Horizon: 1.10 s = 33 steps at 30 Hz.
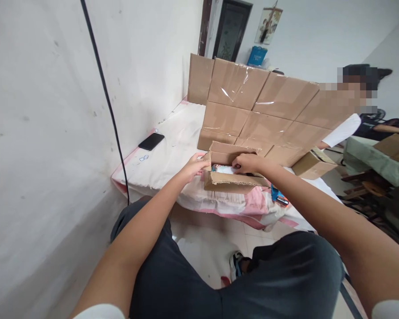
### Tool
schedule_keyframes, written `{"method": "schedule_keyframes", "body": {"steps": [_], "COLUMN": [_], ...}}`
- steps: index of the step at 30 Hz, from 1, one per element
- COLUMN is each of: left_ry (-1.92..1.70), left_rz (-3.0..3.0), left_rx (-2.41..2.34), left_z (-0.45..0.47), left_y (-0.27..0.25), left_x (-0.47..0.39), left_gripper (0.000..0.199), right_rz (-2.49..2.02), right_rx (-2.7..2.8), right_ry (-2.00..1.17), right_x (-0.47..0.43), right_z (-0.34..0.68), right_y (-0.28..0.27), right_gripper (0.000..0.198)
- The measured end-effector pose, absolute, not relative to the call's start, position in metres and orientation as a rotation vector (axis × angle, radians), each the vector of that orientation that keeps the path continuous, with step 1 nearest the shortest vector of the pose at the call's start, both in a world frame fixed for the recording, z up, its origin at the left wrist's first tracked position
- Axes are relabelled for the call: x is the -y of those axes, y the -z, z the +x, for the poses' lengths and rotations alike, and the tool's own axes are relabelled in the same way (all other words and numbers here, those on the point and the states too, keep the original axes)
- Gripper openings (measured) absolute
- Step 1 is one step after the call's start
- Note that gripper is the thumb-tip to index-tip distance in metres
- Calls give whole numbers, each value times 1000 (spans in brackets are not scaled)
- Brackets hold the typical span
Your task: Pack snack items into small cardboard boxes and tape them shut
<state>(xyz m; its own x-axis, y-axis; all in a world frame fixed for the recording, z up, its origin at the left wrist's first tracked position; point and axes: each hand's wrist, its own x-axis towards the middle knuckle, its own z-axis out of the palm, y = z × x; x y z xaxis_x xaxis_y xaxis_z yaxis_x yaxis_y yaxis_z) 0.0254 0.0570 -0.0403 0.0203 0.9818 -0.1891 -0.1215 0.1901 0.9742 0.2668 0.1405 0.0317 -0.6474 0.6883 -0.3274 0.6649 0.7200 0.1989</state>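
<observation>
- Cardboard box (pixel 231 182), flaps raised, sits right along the near edge of the counter (pixel 186 122) in the head view, mouth upward and close to the person's knees, presumably so both hands can reach it easily.
- The left hand (pixel 197 167) pinches the box's left end flap, thumb above and fingers bent beneath; I take this as steadying the box and keeping its mouth wide.
- The right hand (pixel 248 163) dips into the box with curled fingers, by a white packet (pixel 223 169) with coloured print. Whether it grips the packet I can't tell; the fingertips are hidden.
- The box is plain brown board, oblong, its torn-looking flap edges rough and fibrous.
- Behind it stands a cardboard screen (pixel 252 108), creased into panels and shiny with clear tape, probably put there to divide the counter; a co-worker's white sleeve (pixel 344 130) shows beyond.
- A flat, dark, smooth phone (pixel 151 141) lies by the counter's left edge, near the wall, seemingly out of the way.
- Right of the box, by the near edge, lies a glossy blue-and-orange packet (pixel 279 196); farther right, a second box (pixel 314 164) rests near the screen.
- The counter's covering is soft, wrinkled white cloth, with pink patches drooping over the near edge.
</observation>
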Motion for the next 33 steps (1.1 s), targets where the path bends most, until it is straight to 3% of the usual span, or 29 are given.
{"method": "schedule_keyframes", "body": {"steps": [9, 13, 17, 19, 23, 28, 30, 33], "left_ry": [-1122, -1213, -1257, -1275, -1275, -1273, -1328, -1358], "left_rz": [1174, 1369, 1544, 1627, 1804, 1827, 1804, 1861], "left_rx": [-1358, -1488, -1534, -1483, -1270, -1102, -1069, -1106], "left_z": [28, 21, 13, 13, 18, 25, 32, 46], "left_y": [42, 39, 42, 45, 46, 38, 37, 41], "left_x": [-62, -62, -62, -63, -66, -71, -74, -77], "left_gripper": [52, 40, 40, 48, 72, 91, 86, 55], "right_rz": [1144, 1250, 1940, 2144, 1851, 2059, 2119, 2204], "right_rx": [-2545, -2736, -3318, -3411, -3439, -3339, -3316, -3297], "right_ry": [-181, -271, -450, -266, 315, 640, 752, 846], "right_x": [-117, -93, -75, -77, -95, -108, -108, -106], "right_z": [243, 256, 313, 341, 358, 348, 348, 348], "right_y": [-27, -33, -18, -1, 30, 43, 46, 51], "right_gripper": [8, 17, 32, 33, 33, 22, 23, 29]}}
